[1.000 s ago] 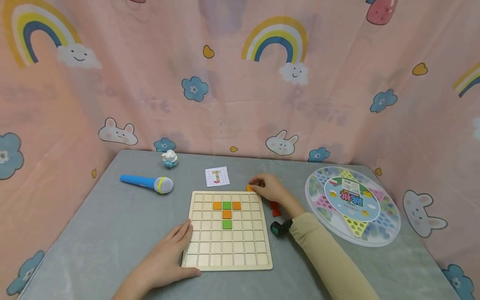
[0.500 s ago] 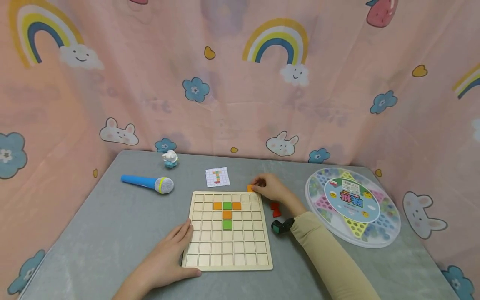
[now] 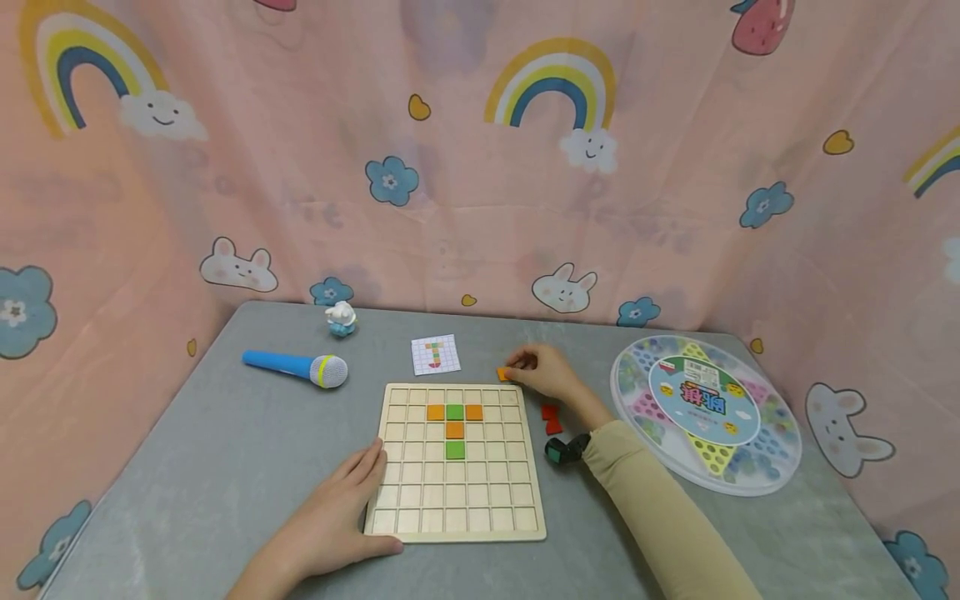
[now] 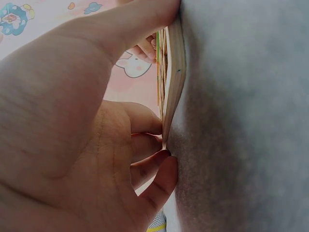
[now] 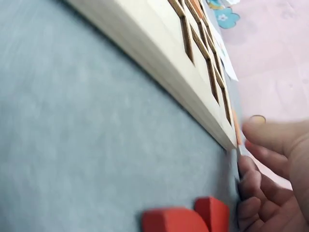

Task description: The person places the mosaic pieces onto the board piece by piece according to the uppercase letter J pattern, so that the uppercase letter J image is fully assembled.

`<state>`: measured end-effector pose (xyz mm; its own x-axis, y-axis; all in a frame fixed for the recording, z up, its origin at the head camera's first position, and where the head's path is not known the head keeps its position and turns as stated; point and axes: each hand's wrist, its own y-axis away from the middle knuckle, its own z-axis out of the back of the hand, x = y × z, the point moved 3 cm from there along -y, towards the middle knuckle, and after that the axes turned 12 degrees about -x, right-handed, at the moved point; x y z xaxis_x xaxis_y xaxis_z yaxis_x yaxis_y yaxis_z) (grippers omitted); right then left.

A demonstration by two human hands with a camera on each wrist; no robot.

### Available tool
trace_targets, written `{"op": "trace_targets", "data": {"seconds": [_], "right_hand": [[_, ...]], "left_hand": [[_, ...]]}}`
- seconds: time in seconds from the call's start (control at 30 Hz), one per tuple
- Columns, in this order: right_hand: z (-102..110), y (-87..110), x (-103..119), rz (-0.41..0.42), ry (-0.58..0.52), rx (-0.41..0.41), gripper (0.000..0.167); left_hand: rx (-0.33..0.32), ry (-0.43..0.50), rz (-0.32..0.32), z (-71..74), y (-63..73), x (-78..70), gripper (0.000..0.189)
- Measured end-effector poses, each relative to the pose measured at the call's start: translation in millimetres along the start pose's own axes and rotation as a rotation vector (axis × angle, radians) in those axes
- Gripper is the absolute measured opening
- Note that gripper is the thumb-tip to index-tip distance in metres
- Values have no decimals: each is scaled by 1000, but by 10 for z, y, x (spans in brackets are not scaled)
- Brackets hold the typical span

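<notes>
A pale wooden grid board (image 3: 435,496) lies on the grey table; green and orange square tiles (image 3: 454,431) form a T in its cells. My left hand (image 3: 333,508) rests against the board's left side, fingers extended along the edge and thumb at the near left corner. Just beyond the far right corner, my right hand (image 3: 547,372) pinches an orange tile (image 3: 502,374) between thumb and fingers. In the right wrist view a sliver of that orange tile (image 5: 236,126) shows beside the thumb. Red pieces (image 3: 552,419) lie right of the board, below the right wrist.
A small printed pattern card (image 3: 435,355) lies behind the board. A blue toy microphone (image 3: 292,367) and a small white-and-blue figurine (image 3: 341,318) are at the left. A large round Chinese checkers set (image 3: 705,412) occupies the right side, close to the right forearm.
My right hand and the orange tile have shifted slightly to the right and away from the board's far edge. My left hand and the board stay as they were.
</notes>
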<state>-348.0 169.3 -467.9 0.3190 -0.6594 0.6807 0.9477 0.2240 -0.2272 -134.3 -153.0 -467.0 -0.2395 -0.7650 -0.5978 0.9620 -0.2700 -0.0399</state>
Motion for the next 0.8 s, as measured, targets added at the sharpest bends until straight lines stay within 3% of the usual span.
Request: {"op": "trace_targets", "data": {"seconds": [0.3, 0.5, 0.8], "right_hand": [[31, 0, 8, 79, 22, 88, 24], [62, 36, 2, 84, 18, 92, 23], [31, 100, 8, 151, 120, 43, 24]], "left_hand": [[0, -3, -9, 8, 12, 4, 123], [8, 1, -8, 1, 8, -5, 123], [-11, -16, -20, 12, 26, -3, 123]]}}
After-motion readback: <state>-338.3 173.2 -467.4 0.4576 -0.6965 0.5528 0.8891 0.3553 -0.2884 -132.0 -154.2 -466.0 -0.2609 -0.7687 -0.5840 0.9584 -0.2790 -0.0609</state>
